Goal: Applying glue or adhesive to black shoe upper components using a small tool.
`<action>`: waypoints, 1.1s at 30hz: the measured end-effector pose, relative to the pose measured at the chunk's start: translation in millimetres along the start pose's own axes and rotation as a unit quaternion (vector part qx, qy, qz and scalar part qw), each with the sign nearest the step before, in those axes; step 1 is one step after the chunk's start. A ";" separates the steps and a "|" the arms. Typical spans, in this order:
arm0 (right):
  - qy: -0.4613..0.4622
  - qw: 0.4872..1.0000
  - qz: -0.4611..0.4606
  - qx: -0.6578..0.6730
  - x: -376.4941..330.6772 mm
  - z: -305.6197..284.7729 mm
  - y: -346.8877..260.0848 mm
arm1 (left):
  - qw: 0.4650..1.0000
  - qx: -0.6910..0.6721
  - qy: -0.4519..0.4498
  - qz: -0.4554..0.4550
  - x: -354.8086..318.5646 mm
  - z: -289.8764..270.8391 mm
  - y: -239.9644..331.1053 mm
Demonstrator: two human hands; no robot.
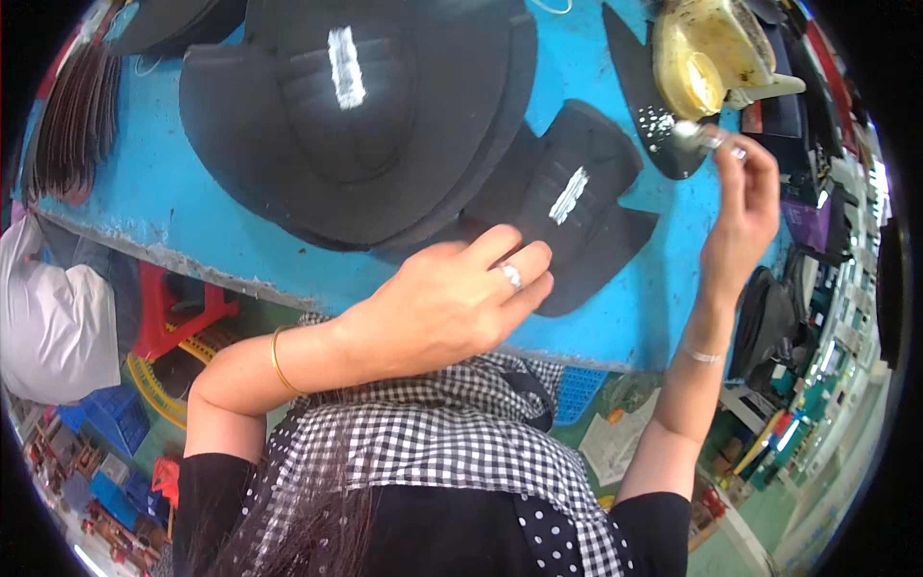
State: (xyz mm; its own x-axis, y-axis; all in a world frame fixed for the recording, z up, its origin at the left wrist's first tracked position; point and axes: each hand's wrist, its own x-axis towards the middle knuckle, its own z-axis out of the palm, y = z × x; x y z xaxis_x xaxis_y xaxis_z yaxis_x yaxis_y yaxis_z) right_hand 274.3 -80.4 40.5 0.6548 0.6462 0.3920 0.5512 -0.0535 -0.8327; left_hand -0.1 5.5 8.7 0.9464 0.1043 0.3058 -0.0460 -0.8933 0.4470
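A: What is the biggest thing around your fingers?
B: The blue tabletop (144,192), spread out past your left fingers (492,248). The big black piece (231,125) is on it, ahead of those fingers and a bit left.

A: And what comes after that in size?
B: The smaller black piece (611,149), ahead of your left fingers and to the right. The yellow pot (745,38) sits just past your right fingers (764,173), and the pointed black piece (630,77) lies to their left.

A: What are you holding?
B: Your right fingers pinch a little white-tipped tool (686,132). Your left fingers are curled, but I can't tell if they hold anything.

A: How much looks done?
B: Two pieces have white on them: a long stripe (346,67) on the big one, a short stripe (569,195) on the smaller one. White dabs (656,123) dot the pointed piece by your tool. Black layers show under the smaller piece; I can't tell if they need white too.
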 end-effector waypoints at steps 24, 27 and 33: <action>-0.174 0.984 0.019 -0.034 9.9 1.9 23.4 | 0.973 0.031 0.153 -0.168 -90.3 -70.2 -12.1; -0.317 0.916 0.199 0.143 -43.3 58.3 -10.8 | 0.905 -0.072 0.328 -0.264 -105.4 -78.5 -13.9; -0.349 0.910 0.138 0.177 -31.1 101.1 -22.9 | 0.653 -0.480 0.457 -0.368 -126.2 -61.4 -74.2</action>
State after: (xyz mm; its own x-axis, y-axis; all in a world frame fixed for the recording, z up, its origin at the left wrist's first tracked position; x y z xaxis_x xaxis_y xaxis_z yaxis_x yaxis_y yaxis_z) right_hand 189.0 -22.3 7.8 0.1875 0.9779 -0.0923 0.1334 -0.1184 -0.9840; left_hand -135.7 85.5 -11.5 0.2604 0.9593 -0.1097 -0.2801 0.1838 0.9422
